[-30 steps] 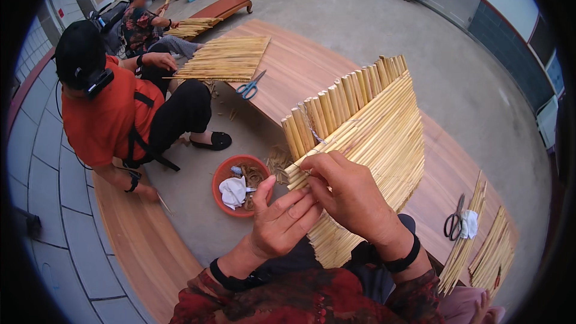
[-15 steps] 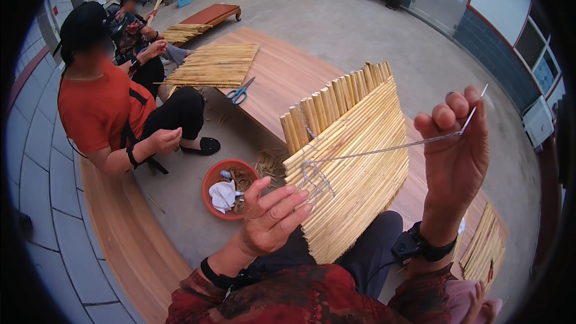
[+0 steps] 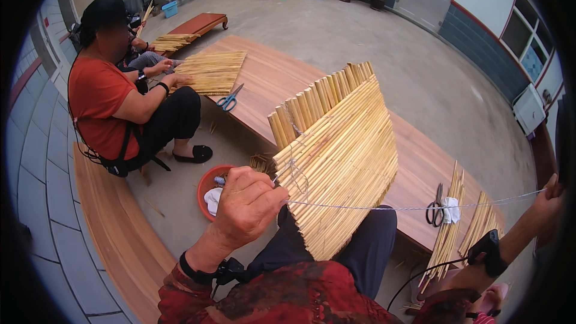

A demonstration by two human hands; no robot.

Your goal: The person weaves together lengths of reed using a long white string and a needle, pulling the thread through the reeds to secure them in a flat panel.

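Note:
A mat of straw-coloured reed stalks (image 3: 345,171) leans tilted over my knees against the wooden table, bound with grey thread at its left edge. My left hand (image 3: 246,204) is closed in a pinch at that edge, on the grey thread (image 3: 384,208). The thread runs taut to the right across the mat's lower part. At the far right my right hand (image 3: 551,199) is closed on its other end, partly lost in the dark rim. The needle does not show clearly. Loops of thread (image 3: 294,171) lie on the mat's left side.
The table (image 3: 414,144) carries black scissors (image 3: 436,207), a white cloth (image 3: 450,210), loose reed stalks (image 3: 480,222) and blue-handled scissors (image 3: 228,102). An orange basin (image 3: 207,183) stands on the floor. A person in orange (image 3: 108,96) handles another reed mat (image 3: 213,72).
My right hand has swung far out to the right, drawing the thread straight. My left hand has closed from spread fingers. The person in orange has reached to their mat.

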